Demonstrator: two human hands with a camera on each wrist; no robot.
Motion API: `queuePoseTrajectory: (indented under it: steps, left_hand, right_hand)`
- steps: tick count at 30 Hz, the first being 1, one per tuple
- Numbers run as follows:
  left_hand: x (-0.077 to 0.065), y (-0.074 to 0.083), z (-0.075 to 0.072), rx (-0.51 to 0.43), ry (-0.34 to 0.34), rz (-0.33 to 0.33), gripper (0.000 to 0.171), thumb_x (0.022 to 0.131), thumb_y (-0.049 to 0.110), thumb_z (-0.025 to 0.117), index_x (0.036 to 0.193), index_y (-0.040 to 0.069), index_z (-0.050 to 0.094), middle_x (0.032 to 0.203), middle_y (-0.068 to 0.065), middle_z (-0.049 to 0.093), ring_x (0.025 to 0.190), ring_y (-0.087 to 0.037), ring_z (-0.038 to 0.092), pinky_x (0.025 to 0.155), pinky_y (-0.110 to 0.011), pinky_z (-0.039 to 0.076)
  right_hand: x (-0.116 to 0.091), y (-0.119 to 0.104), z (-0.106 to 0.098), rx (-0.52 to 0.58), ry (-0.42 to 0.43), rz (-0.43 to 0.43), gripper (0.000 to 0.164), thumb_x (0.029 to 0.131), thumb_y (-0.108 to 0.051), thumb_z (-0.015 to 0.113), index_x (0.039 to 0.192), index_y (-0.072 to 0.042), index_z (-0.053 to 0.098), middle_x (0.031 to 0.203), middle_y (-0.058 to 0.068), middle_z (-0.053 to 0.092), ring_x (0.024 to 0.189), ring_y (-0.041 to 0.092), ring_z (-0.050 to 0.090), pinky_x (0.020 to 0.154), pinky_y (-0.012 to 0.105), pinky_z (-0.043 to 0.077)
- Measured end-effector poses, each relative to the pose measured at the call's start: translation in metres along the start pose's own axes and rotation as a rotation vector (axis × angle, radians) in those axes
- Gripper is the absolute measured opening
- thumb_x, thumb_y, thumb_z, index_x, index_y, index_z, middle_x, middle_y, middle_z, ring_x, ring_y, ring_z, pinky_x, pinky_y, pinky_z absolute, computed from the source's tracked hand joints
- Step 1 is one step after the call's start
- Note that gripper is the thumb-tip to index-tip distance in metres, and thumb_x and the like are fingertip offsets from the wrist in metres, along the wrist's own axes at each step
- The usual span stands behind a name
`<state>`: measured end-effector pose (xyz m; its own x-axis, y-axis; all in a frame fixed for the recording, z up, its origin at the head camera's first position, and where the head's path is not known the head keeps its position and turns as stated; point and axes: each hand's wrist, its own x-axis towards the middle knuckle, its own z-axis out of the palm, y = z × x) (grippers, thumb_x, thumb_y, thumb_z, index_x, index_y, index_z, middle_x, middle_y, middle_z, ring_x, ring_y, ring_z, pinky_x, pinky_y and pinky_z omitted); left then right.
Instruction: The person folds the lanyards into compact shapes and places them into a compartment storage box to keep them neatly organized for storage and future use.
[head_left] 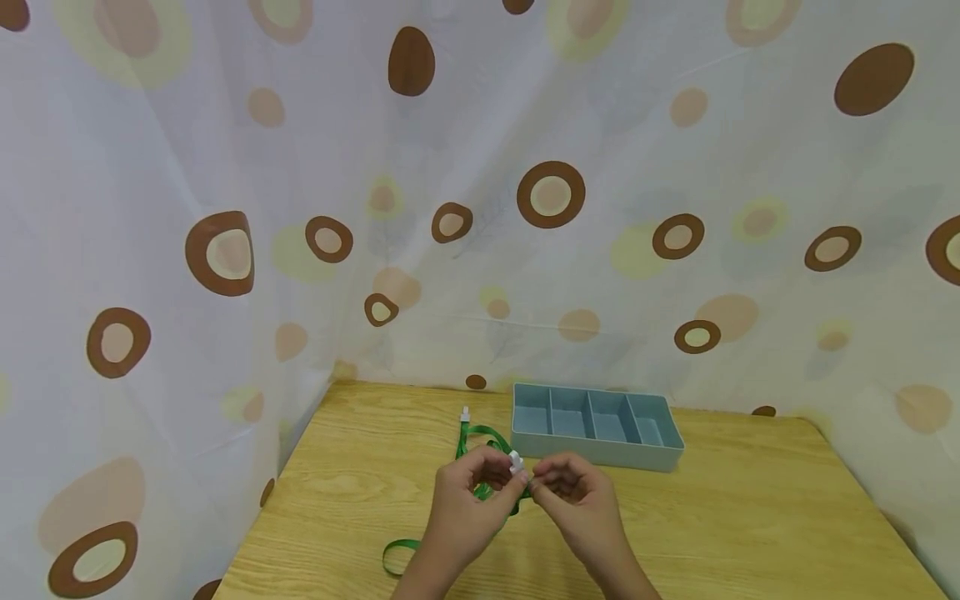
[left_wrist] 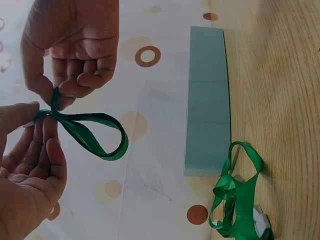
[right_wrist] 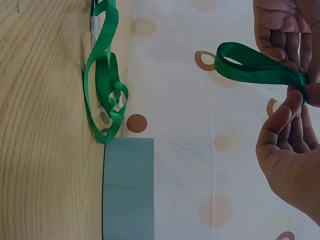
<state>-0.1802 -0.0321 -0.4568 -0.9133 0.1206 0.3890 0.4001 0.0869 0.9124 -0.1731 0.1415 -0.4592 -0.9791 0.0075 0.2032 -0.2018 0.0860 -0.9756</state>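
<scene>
In front of the box, both hands meet at a green lanyard strap (left_wrist: pixel 120 145) with a white plastic clip (head_left: pixel 516 462). My left hand (head_left: pixel 472 500) pinches the strap and clip between thumb and fingers. Close beside it, my right hand (head_left: pixel 581 498) pinches the same strap with thumb and forefinger. A loop of the strap (right_wrist: pixel 237 75) sticks out from between the fingertips in both wrist views. The fingers partly hide the clip and where the strap folds. More green lanyards (left_wrist: pixel 245 200) with white fittings lie bunched on the table behind the left hand.
A blue-grey box (head_left: pixel 600 450) with several compartments stands at the back of the wooden table (head_left: pixel 750 517). One white lanyard end (head_left: pixel 465 414) points toward the back, left of the box. A green strap loop (head_left: pixel 396 546) lies by the left forearm. A spotted curtain (head_left: pixel 600 275) hangs behind.
</scene>
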Motion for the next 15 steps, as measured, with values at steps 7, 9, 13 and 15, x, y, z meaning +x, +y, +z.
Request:
queuePoseTrajectory:
  steps: [7,9,13,15]
  left_hand:
    - [0.0008,-0.0035,0.001,0.04,-0.015,0.01,0.009,0.095,0.023,0.084,0.1,0.023,0.076,0.094,0.005,0.079,0.083,-0.009,0.074,0.076,-0.028,0.062]
    - [0.0009,-0.0038,0.0009,0.042,-0.017,0.01,0.009,0.094,0.023,0.084,0.099,0.024,0.077,0.094,0.006,0.079,0.083,-0.009,0.074,0.076,-0.028,0.062]
    - [0.0006,-0.004,0.0006,0.04,-0.023,0.007,0.009,0.095,0.023,0.084,0.099,0.024,0.077,0.094,0.006,0.079,0.082,-0.009,0.074,0.077,-0.028,0.062]
    - [0.0005,-0.0039,0.0005,0.039,-0.025,0.005,0.008,0.095,0.024,0.084,0.099,0.024,0.077,0.094,0.005,0.079,0.082,-0.009,0.074,0.077,-0.03,0.063]
  right_hand:
    - [0.0006,0.0012,-0.0003,0.001,-0.015,0.002,0.014,0.092,0.006,0.076,0.104,0.004,0.07,0.09,0.0,0.073,0.083,0.013,0.072,0.075,0.027,0.062]
    - [0.0008,0.0018,-0.0007,0.002,-0.02,0.001,0.014,0.092,0.005,0.077,0.104,0.005,0.07,0.09,0.001,0.073,0.083,0.013,0.072,0.075,0.027,0.062]
    - [0.0007,0.0023,-0.0011,0.005,-0.024,0.004,0.015,0.092,0.002,0.078,0.104,0.005,0.07,0.09,0.004,0.074,0.083,0.013,0.072,0.075,0.027,0.062]
    - [0.0004,0.0023,-0.0012,0.009,-0.022,0.014,0.015,0.092,0.001,0.079,0.104,0.005,0.07,0.09,0.005,0.074,0.083,0.013,0.073,0.075,0.027,0.062]
